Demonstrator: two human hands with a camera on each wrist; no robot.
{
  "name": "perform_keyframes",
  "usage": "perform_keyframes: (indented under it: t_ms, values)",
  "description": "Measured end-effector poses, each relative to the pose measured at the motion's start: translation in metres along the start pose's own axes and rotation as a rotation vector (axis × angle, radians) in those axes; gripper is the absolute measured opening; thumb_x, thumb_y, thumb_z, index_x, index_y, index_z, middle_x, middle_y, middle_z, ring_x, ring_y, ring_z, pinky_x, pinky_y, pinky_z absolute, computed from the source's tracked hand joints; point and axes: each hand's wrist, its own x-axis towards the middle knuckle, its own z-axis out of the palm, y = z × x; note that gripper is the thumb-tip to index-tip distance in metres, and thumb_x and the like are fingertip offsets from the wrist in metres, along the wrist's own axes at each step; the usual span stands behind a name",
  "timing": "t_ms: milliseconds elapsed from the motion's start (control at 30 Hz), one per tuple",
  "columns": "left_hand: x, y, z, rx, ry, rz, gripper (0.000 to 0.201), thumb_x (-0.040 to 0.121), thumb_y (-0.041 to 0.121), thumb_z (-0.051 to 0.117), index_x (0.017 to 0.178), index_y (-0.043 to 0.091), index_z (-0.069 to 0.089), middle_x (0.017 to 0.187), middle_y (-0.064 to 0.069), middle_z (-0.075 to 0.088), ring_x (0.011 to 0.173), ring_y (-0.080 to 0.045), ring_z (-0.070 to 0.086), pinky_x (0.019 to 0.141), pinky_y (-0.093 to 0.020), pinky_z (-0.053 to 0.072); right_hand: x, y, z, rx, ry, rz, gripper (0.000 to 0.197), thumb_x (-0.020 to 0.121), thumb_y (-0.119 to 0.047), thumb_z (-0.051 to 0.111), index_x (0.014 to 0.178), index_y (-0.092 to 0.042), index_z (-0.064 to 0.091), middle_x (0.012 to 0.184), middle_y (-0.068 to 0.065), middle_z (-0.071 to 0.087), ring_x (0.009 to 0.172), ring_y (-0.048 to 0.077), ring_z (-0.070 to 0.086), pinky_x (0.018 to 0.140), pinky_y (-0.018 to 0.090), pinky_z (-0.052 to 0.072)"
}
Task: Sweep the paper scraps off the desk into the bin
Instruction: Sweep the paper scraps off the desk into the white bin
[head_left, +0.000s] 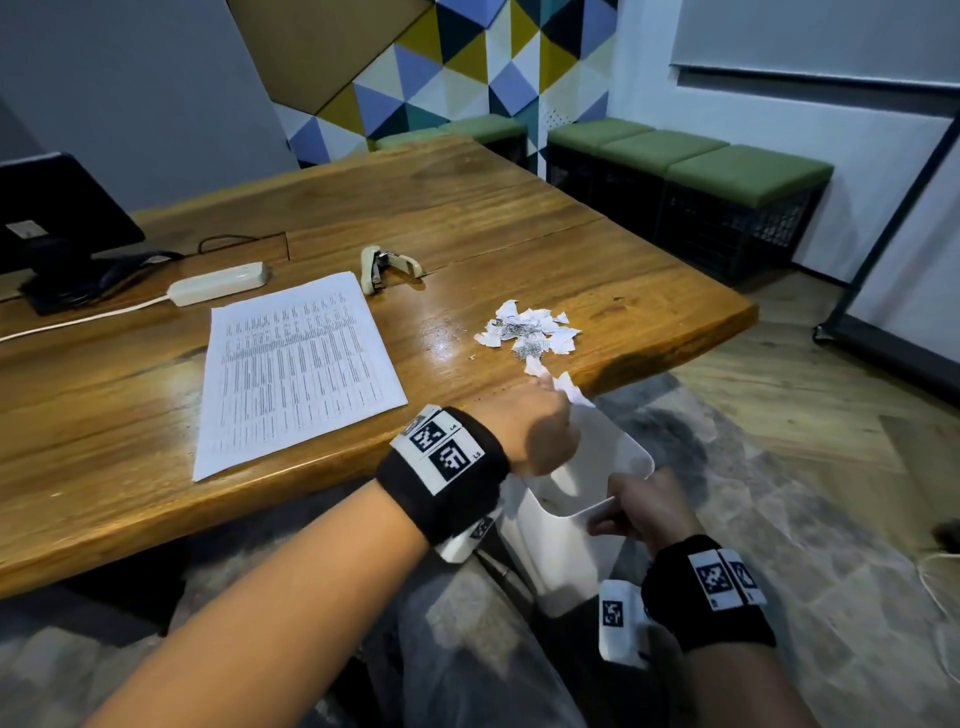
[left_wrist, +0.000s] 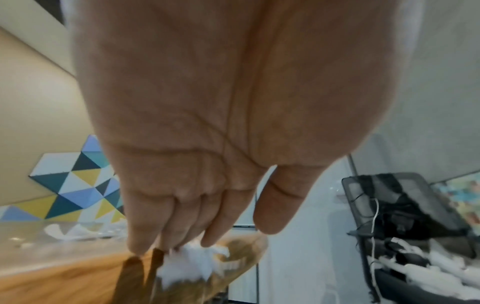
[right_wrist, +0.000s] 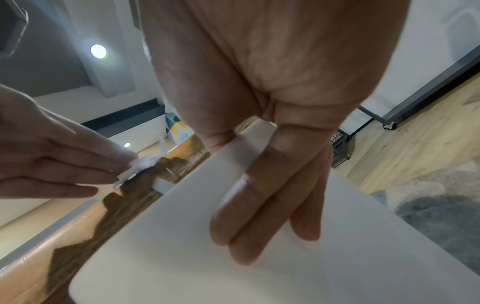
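Observation:
A heap of torn white paper scraps (head_left: 530, 332) lies near the wooden desk's (head_left: 467, 218) right front edge. My left hand (head_left: 540, 415) is at that edge with straight fingers. Its fingertips (left_wrist: 179, 240) press on a few scraps (left_wrist: 192, 261) right at the rim of the desk. Just below the edge is a white plastic bin (head_left: 587, 551), tilted with its mouth toward the desk. My right hand (head_left: 644, 512) grips the bin's near rim, fingers (right_wrist: 262, 195) flat on the outer wall (right_wrist: 337, 267) and thumb over the rim. In the right wrist view, my left hand (right_wrist: 64, 170) touches scraps (right_wrist: 140, 166).
A printed sheet (head_left: 296, 364) lies on the desk to the left of the scraps. Behind it are a stapler (head_left: 387, 265), a white power strip (head_left: 218, 283) and a monitor (head_left: 57, 218). Green-topped benches (head_left: 727, 171) line the far wall. A grey rug (head_left: 753, 467) covers the floor.

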Motion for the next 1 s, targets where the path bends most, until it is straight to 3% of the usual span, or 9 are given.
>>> perform_keyframes:
  t_ms: [100, 300, 400, 467, 567, 633, 733, 833, 1000]
  values:
    - [-0.002, 0.001, 0.000, -0.033, 0.050, 0.040, 0.043, 0.098, 0.028, 0.031, 0.124, 0.004, 0.055, 0.122, -0.017, 0.054, 0.111, -0.029, 0.053, 0.098, -0.039, 0.047, 0.002, 0.000, -0.002, 0.022, 0.008, 0.004, 0.048, 0.078, 0.011, 0.041, 0.124, 0.020, 0.050, 0.061, 0.042, 0.066, 0.042, 0.040, 0.067, 0.045, 0.039, 0.060]
    - [0.016, -0.014, -0.013, 0.035, 0.090, -0.020, 0.054, 0.101, 0.034, 0.035, 0.144, 0.002, 0.040, 0.156, -0.022, 0.030, 0.146, -0.033, 0.028, 0.121, -0.048, 0.025, 0.001, -0.001, -0.003, 0.019, 0.013, -0.005, 0.049, 0.079, 0.012, 0.042, 0.128, 0.018, 0.048, 0.046, 0.027, 0.060, 0.039, 0.038, 0.066, 0.045, 0.041, 0.061]
    - [0.016, -0.010, -0.007, 0.060, 0.032, 0.008, 0.062, 0.102, 0.034, 0.031, 0.150, -0.004, 0.030, 0.162, -0.025, 0.011, 0.151, -0.036, 0.018, 0.124, -0.047, 0.018, 0.003, -0.003, -0.004, 0.026, 0.013, -0.011, 0.050, 0.080, 0.012, 0.043, 0.129, 0.018, 0.047, 0.055, 0.034, 0.062, 0.038, 0.038, 0.065, 0.043, 0.040, 0.061]
    - [0.013, -0.005, -0.001, 0.047, 0.025, 0.025, 0.057, 0.101, 0.034, 0.031, 0.142, -0.003, 0.041, 0.157, -0.025, 0.027, 0.144, -0.036, 0.032, 0.121, -0.047, 0.026, 0.005, -0.002, -0.004, 0.034, 0.018, -0.009, 0.049, 0.080, 0.012, 0.043, 0.128, 0.018, 0.047, 0.057, 0.035, 0.062, 0.039, 0.037, 0.065, 0.042, 0.039, 0.060]
    - [0.012, -0.004, 0.003, 0.045, 0.111, 0.052, 0.046, 0.098, 0.038, 0.033, 0.120, 0.005, 0.058, 0.131, -0.019, 0.053, 0.120, -0.031, 0.051, 0.107, -0.047, 0.043, 0.007, 0.000, -0.003, 0.050, 0.018, -0.005, 0.047, 0.081, 0.012, 0.043, 0.127, 0.020, 0.048, 0.046, 0.030, 0.060, 0.038, 0.036, 0.064, 0.041, 0.036, 0.058]
    - [0.017, -0.010, -0.003, 0.001, 0.133, 0.040, 0.050, 0.098, 0.038, 0.035, 0.130, 0.004, 0.053, 0.142, -0.019, 0.046, 0.130, -0.032, 0.046, 0.111, -0.047, 0.038, 0.008, 0.001, -0.003, 0.059, 0.020, -0.003, 0.047, 0.080, 0.012, 0.043, 0.127, 0.021, 0.048, 0.045, 0.029, 0.060, 0.039, 0.037, 0.065, 0.042, 0.037, 0.058]
    - [0.028, -0.017, -0.016, 0.010, 0.118, -0.030, 0.058, 0.100, 0.038, 0.037, 0.146, 0.004, 0.039, 0.162, -0.020, 0.019, 0.150, -0.033, 0.021, 0.122, -0.048, 0.020, 0.010, 0.003, -0.003, 0.064, 0.013, -0.001, 0.048, 0.081, 0.012, 0.044, 0.128, 0.020, 0.047, 0.044, 0.027, 0.060, 0.040, 0.039, 0.066, 0.044, 0.038, 0.059]
    - [0.031, -0.018, -0.011, 0.037, 0.104, -0.040, 0.057, 0.100, 0.040, 0.037, 0.142, 0.003, 0.043, 0.155, -0.023, 0.033, 0.144, -0.034, 0.031, 0.121, -0.050, 0.021, 0.011, 0.002, -0.002, 0.077, 0.022, 0.003, 0.046, 0.081, 0.013, 0.043, 0.126, 0.022, 0.047, 0.045, 0.029, 0.060, 0.038, 0.037, 0.065, 0.042, 0.037, 0.059]
    - [0.017, 0.002, 0.010, -0.039, 0.124, 0.029, 0.055, 0.099, 0.031, 0.039, 0.143, -0.001, 0.040, 0.160, -0.024, 0.024, 0.150, -0.034, 0.021, 0.124, -0.048, 0.013, 0.011, 0.003, -0.001, 0.059, 0.023, -0.007, 0.048, 0.080, 0.011, 0.044, 0.127, 0.019, 0.049, 0.047, 0.027, 0.062, 0.039, 0.037, 0.066, 0.042, 0.036, 0.059]
